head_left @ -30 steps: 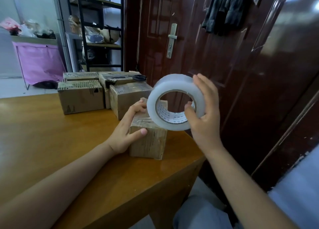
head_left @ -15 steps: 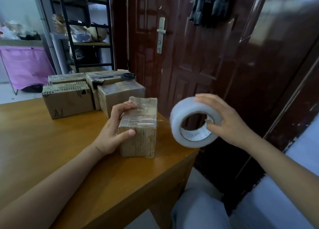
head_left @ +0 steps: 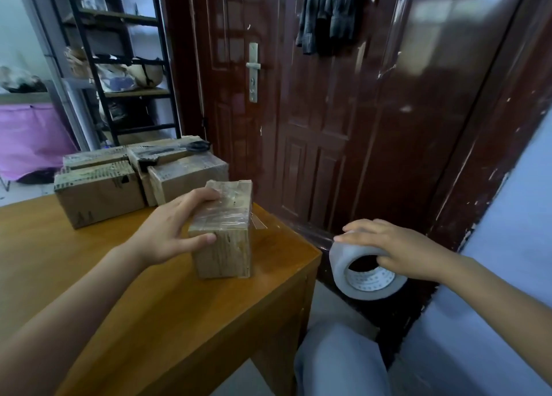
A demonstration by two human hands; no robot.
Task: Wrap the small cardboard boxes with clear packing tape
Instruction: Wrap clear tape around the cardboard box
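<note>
The person's left hand [head_left: 167, 231] grips a small cardboard box [head_left: 222, 231] standing near the right front corner of the wooden table [head_left: 89, 276]: fingers curled over the box's top left edge, thumb pressed flat vs. the near face. Clear tape already shines across the box top, and a loose clear strip [head_left: 258, 223] sticks out from its right side, low over the tabletop; whether it runs on to the roll can't be made out.

The right hand [head_left: 397, 246] holds the roll of clear packing tape [head_left: 363, 271] off the table, well to the right of the box and below table-edge level, w/ fingers spread over the top of the roll and the thumb tucked into its core.

Behind the held box, approx. 4 more cardboard boxes [head_left: 98, 189] sit bunched together on the table's far side, w/ black scissors [head_left: 191, 147] lying on top of 1 of them. A dark red door [head_left: 298, 111] stands just past the table.
</note>
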